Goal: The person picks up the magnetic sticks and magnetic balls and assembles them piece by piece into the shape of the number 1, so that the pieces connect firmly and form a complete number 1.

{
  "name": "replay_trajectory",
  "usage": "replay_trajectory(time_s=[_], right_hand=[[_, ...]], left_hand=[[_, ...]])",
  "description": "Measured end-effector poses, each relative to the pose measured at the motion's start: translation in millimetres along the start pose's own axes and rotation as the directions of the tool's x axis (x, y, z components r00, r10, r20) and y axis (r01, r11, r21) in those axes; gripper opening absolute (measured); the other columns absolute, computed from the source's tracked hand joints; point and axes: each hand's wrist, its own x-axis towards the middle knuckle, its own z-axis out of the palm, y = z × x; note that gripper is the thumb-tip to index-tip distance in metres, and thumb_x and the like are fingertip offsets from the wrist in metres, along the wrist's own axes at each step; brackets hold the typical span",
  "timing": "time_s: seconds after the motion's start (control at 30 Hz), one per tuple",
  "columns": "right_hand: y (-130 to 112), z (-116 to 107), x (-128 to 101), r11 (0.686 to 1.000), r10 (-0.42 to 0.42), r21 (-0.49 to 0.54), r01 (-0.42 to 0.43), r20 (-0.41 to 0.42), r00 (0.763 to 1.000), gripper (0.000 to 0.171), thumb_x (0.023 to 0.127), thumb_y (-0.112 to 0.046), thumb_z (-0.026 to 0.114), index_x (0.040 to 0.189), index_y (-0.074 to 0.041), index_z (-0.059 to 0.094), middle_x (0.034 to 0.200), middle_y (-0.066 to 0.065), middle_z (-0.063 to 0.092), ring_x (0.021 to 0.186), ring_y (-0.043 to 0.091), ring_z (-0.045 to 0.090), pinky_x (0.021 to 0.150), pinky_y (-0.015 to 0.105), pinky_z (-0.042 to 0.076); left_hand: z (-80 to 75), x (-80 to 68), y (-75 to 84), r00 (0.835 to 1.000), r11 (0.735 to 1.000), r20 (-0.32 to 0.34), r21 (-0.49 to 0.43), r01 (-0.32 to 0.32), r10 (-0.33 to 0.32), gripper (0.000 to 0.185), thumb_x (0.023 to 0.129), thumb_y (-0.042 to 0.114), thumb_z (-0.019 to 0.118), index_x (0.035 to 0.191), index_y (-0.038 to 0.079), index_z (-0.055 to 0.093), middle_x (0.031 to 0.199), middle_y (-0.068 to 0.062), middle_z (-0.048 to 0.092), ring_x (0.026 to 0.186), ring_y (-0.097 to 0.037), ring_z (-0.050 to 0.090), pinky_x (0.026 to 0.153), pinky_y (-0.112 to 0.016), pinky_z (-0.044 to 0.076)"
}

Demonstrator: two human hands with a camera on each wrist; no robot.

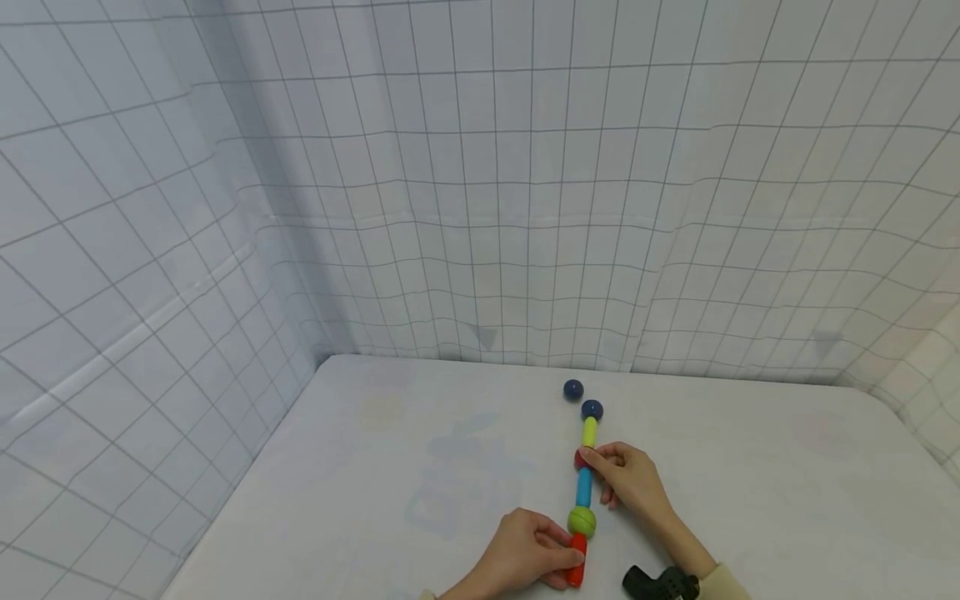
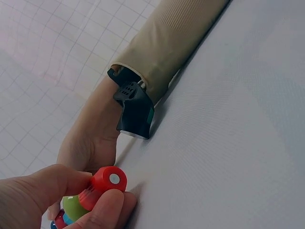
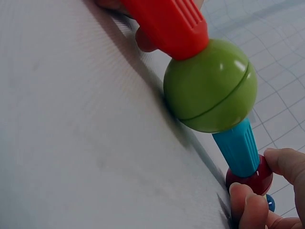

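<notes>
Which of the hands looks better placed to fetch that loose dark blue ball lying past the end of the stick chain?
Probably the right hand. It pinches the red ball further up the chain, nearer the loose dark blue ball; the left hand grips the red stick at the near end.

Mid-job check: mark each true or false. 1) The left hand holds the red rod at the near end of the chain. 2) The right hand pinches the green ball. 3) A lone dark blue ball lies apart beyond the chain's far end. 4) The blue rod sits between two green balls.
1) True: the left hand grips the red rod.
2) False: the right hand pinches the dark red ball; the green ball is untouched.
3) True: the lone dark blue ball lies apart from the chain.
4) False: the blue rod joins the green ball and the dark red ball.
</notes>
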Motion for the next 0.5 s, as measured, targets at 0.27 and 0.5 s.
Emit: replay_trajectory(time_s=[0.27,0.5], right_hand=[[1.0,-0.4,0.5,1.000,0.000,0.000,0.000,0.001,1.000,0.050,0.076,-0.052,0.068,0.095,-0.007,0.063,0.062,0.003,0.058,0.039,0.015,0.051,0.039,0.025,0.042],[1.3,0.2,1.1,1.000,0.004,0.004,-0.004,0.000,1.000,0.050,0.075,-0.053,0.069,0.094,-0.007,0.064,0.061,0.003,0.058,0.039,0.015,0.051,0.039,0.024,0.042]], left_hand=[[1.9,2.6,-3.0,1.000,1.000,-0.006,-0.010,0.017,-0.017,0.016,0.075,0.019,0.076,0.083,0.008,0.068,0.068,-0.005,0.069,0.056,-0.017,0.066,0.057,-0.027,0.053],[-0.4,1.8,-1.6,1.000,1.000,0.018,-0.004,-0.004,0.004,0.016,0.076,0.020,0.075,0.084,0.009,0.068,0.068,-0.006,0.069,0.057,-0.018,0.067,0.060,-0.028,0.053]])
